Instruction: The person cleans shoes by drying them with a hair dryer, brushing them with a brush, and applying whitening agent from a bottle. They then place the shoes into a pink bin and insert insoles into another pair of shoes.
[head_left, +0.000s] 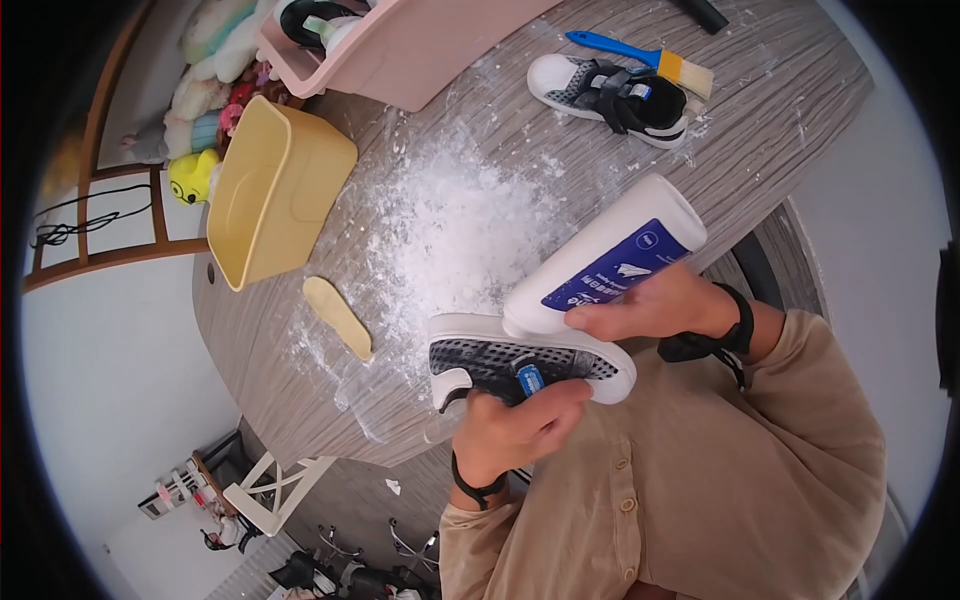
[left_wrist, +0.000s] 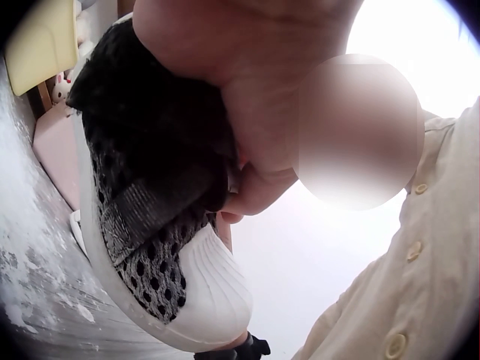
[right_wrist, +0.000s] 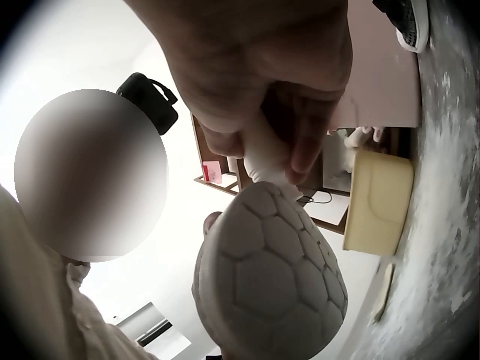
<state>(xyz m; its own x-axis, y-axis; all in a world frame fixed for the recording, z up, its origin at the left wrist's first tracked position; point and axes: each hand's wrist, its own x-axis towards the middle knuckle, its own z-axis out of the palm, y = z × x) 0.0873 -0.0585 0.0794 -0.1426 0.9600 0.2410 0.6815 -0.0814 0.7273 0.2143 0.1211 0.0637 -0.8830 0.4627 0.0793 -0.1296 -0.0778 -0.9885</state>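
My left hand [head_left: 520, 428] grips a black-and-grey mesh sneaker [head_left: 478, 358] with a white sole and white toe cap, held over the table's near edge. In the left wrist view the sneaker [left_wrist: 146, 217] shows its dark strap and perforated mesh. My right hand [head_left: 665, 303] holds a white plastic bottle [head_left: 590, 250] with a blue label, tilted so its narrow end meets the sole's side edge. The right wrist view shows the honeycomb-patterned sole [right_wrist: 274, 277] just below the bottle neck [right_wrist: 264, 154]. The sneaker's opening is partly hidden by my left hand.
White powder [head_left: 460, 230] covers the middle of the wood-grain table. A yellow bin [head_left: 310, 170] and an insole [head_left: 338, 318] lie left of it. A pink bin [head_left: 420, 60] stands at the back. Another sneaker [head_left: 600, 95] and a blue-handled brush [head_left: 620, 48] lie at the far right.
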